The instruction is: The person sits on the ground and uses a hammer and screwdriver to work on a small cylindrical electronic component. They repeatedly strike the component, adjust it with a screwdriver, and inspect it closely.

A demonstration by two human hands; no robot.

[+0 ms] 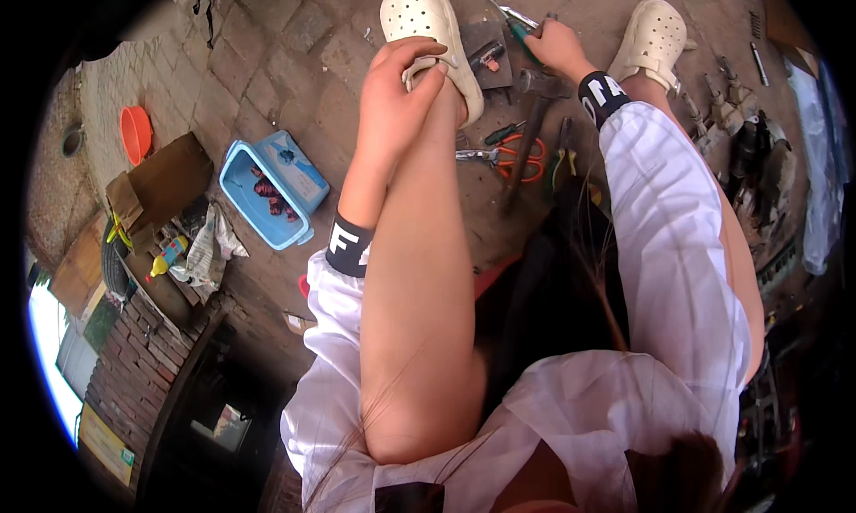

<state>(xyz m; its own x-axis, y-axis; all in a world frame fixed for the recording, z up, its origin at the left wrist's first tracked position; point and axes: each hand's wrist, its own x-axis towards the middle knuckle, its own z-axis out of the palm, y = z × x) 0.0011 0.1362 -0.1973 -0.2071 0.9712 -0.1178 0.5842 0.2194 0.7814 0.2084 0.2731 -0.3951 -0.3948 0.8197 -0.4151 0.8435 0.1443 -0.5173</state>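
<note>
Your left grip bends over your shin beside the strap of the pale clog; you cannot tell from here whether its fingers pinch anything. Your right grip is closed around the green-handled tool, whose metal jaws point away from you, by the right edge of a small metal plate. Just off that plate's near right corner lies the head of a hammer, its handle running back toward you past orange-handled scissors and pliers. Everything rests on a paved floor. To your left stand a blue tub holding dark red pieces, a cardboard box and, farther off, an orange-red bowl.
</note>
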